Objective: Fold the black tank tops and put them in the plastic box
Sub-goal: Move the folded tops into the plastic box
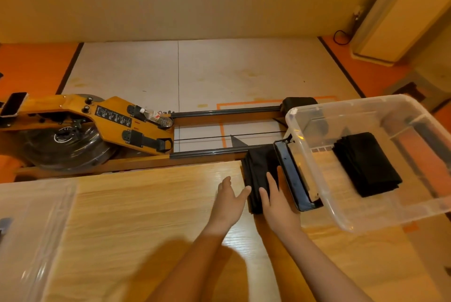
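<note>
Black and folded, the first tank top (367, 164) lies inside the plastic box (353, 101), and the second tank top (258, 167) sits folded on the bench (146, 216) just left of the box, right grip (278, 201) flat on it, left grip (228, 201) spread open beside it, waiting to go in

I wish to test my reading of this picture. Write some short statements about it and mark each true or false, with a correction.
1. A folded black top lies inside the plastic box. True.
2. The right hand is a closed fist. False: its straight fingers lie on the second folded top, on the table.
3. The left hand is open. True.
4. The rowing machine stands on the table. False: it is on the floor beyond.
</note>
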`<control>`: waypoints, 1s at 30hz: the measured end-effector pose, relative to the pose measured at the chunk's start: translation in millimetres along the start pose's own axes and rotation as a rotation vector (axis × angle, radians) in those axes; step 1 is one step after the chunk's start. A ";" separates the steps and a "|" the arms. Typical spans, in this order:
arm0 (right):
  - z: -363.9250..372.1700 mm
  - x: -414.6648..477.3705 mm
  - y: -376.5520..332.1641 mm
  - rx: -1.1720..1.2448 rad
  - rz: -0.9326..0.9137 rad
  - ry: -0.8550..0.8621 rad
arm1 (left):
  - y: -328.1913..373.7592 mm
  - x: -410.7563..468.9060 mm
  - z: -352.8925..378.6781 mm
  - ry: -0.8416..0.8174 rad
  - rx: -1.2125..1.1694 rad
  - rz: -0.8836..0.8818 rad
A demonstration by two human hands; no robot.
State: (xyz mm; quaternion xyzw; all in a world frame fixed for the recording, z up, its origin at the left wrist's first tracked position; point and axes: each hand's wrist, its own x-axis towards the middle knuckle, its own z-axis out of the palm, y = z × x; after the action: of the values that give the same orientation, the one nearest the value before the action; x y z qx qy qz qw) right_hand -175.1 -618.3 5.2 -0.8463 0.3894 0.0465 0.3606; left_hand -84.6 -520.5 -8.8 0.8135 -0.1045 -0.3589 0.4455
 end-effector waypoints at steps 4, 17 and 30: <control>9.4 11.4 8.8 0.040 0.064 -0.016 | 3.3 27.1 21.9 -0.022 -0.096 -0.135; 26.3 24.3 33.1 0.170 -0.003 0.075 | 31.0 60.5 53.1 0.031 -0.308 -0.343; 21.7 21.4 47.7 0.223 -0.055 -0.017 | 24.8 47.4 53.7 0.086 -0.394 -0.319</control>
State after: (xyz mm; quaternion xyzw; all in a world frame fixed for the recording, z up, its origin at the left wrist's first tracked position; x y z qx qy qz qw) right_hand -188.8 -638.5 -45.9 -0.8109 0.3656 0.0004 0.4570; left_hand -83.1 -593.0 -30.8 0.7318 0.1163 -0.4031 0.5371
